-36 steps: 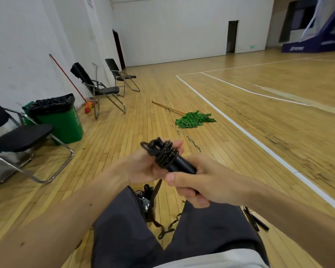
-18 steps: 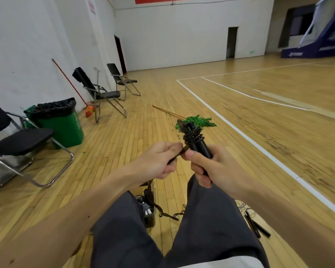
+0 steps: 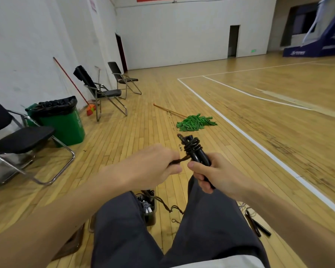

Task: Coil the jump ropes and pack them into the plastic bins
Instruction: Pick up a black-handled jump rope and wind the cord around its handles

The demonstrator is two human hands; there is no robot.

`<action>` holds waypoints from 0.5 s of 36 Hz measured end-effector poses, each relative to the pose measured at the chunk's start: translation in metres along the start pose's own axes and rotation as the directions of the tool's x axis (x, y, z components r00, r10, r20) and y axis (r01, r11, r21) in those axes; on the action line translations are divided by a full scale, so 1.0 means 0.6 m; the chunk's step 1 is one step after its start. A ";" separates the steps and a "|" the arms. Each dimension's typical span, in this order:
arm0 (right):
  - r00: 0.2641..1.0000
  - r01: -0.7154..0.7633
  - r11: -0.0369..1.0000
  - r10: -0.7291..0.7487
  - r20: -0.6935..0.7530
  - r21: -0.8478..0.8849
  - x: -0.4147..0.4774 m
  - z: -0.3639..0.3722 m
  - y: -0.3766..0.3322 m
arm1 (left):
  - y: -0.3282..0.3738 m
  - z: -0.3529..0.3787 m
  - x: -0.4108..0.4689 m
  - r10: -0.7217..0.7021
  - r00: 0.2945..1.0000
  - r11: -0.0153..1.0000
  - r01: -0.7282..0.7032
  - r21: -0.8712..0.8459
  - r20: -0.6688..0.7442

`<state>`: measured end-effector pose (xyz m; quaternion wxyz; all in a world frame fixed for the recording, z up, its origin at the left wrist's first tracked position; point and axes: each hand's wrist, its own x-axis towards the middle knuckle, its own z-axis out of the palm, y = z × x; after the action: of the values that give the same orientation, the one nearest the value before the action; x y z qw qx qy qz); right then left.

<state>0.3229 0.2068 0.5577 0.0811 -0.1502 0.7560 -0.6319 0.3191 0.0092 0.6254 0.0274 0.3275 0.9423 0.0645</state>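
Right hand (image 3: 215,171) grips the handles (image 3: 198,157), tilted up-left; left hand (image 3: 155,165), just beside, pinches the rope (image 3: 179,161).

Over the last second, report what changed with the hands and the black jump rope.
The left hand came off the wound coil and now pinches the loose cord tail, pulling it left. The handles swung more upright. The right hand kept gripping them; the bin stayed put.
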 end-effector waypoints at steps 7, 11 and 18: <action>0.964 -0.167 0.981 0.184 0.191 -0.100 -0.001 0.007 -0.022 | -0.002 -0.029 0.001 0.134 0.991 0.943 -0.135 0.305 0.026; 0.926 -0.223 0.960 0.263 0.270 -0.169 -0.007 0.013 -0.037 | -0.011 -0.030 0.009 0.238 0.971 0.920 -0.234 0.315 0.026; 0.864 -0.263 0.932 0.343 0.368 -0.251 -0.020 0.020 -0.053 | 0.010 -0.051 0.024 0.250 0.959 0.937 -0.274 0.215 0.133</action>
<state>0.3417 0.1948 0.5857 0.3198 -0.1639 0.7941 -0.4902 0.3085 0.0199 0.6563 0.0292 0.4539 0.8886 -0.0595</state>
